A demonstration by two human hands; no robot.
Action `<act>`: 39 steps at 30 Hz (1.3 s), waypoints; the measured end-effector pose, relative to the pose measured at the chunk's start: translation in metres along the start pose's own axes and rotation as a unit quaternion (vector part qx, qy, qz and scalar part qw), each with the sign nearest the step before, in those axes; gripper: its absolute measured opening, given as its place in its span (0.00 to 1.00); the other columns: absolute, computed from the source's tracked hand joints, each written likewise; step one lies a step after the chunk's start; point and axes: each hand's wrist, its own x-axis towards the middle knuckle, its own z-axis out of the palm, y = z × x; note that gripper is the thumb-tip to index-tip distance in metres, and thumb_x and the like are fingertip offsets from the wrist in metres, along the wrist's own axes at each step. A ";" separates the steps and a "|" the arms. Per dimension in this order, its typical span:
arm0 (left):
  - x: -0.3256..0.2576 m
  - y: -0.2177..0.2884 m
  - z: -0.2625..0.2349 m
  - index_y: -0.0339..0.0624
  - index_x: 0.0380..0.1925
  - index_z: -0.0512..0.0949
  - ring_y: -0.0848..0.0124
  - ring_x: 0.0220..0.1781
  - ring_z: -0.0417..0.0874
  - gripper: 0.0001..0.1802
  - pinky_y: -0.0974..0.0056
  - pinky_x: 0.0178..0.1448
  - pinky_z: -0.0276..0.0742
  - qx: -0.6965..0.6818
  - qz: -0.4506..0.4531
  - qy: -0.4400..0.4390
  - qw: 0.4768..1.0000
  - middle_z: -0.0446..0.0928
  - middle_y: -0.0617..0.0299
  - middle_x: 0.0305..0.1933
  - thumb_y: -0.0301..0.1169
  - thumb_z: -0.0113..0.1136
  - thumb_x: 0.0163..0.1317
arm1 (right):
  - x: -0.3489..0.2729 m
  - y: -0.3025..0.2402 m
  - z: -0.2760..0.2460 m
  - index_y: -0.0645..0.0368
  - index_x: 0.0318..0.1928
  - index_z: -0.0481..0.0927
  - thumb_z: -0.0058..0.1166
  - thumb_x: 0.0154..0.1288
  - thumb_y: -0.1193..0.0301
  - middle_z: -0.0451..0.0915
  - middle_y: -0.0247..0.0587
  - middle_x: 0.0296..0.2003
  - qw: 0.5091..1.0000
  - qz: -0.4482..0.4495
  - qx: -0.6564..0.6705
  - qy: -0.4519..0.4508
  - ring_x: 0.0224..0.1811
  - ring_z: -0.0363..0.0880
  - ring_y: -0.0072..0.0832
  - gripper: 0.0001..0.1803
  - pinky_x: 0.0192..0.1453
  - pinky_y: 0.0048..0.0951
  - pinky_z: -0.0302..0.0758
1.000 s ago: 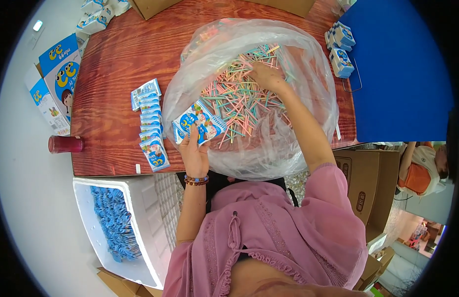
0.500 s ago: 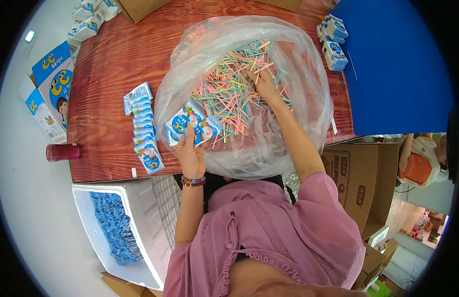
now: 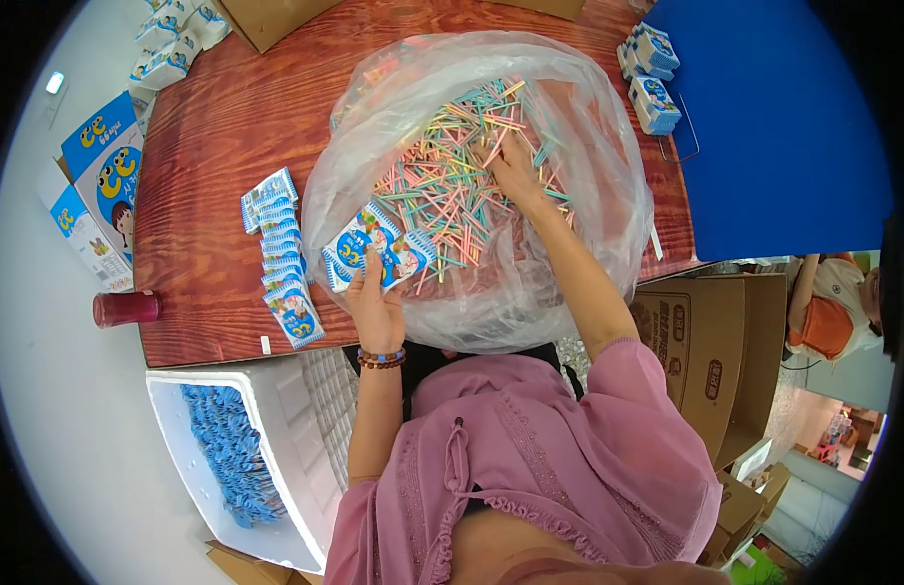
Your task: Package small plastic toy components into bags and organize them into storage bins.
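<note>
A large clear plastic bag lies opened out on the table, with a heap of thin pastel sticks inside, in pink, yellow and blue-green. My right hand reaches into this heap, its fingers curled round a few sticks and partly hidden among them. Over the bag's near left side, my left hand grips small blue-and-white packets, thumb on top, the packets fanned out. Left of the bag, a row of similar packets overlaps on the wood.
The red wooden table carries a red-lidded jar at its left edge. Below stands a white foam box of blue packets. Small packs are stacked at right, beside a blue board. A large carton stands at my right.
My right hand has shifted slightly left within the sticks. My left hand stays nearly in place with its packets. The whole view has moved a little.
</note>
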 end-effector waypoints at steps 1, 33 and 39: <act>-0.001 0.000 0.004 0.40 0.41 0.79 0.72 0.42 0.84 0.09 0.67 0.39 0.81 -0.002 0.002 0.008 1.000 0.83 0.62 0.44 0.33 0.57 0.68 | 0.000 0.005 -0.001 0.60 0.43 0.74 0.56 0.65 0.64 0.74 0.45 0.37 1.000 0.000 0.000 0.001 0.47 0.66 0.41 0.13 0.54 0.42 0.64; 0.027 -0.020 0.040 0.43 0.33 0.77 0.79 0.28 0.77 0.10 0.73 0.28 0.72 -0.012 -0.010 -0.019 1.000 0.79 0.67 0.32 0.37 0.57 0.69 | -0.052 -0.131 0.013 0.59 0.48 0.72 0.37 0.77 0.67 0.81 0.48 0.45 0.758 0.021 0.652 -0.003 0.62 0.72 0.44 0.11 0.71 0.48 0.59; 0.021 -0.018 0.047 0.43 0.35 0.77 0.79 0.31 0.78 0.08 0.73 0.28 0.73 -0.046 -0.039 -0.041 0.997 0.80 0.67 0.34 0.36 0.56 0.69 | -0.056 -0.134 0.018 0.57 0.50 0.68 0.37 0.77 0.67 0.80 0.49 0.45 0.768 0.000 0.640 0.023 0.62 0.72 0.44 0.10 0.70 0.48 0.60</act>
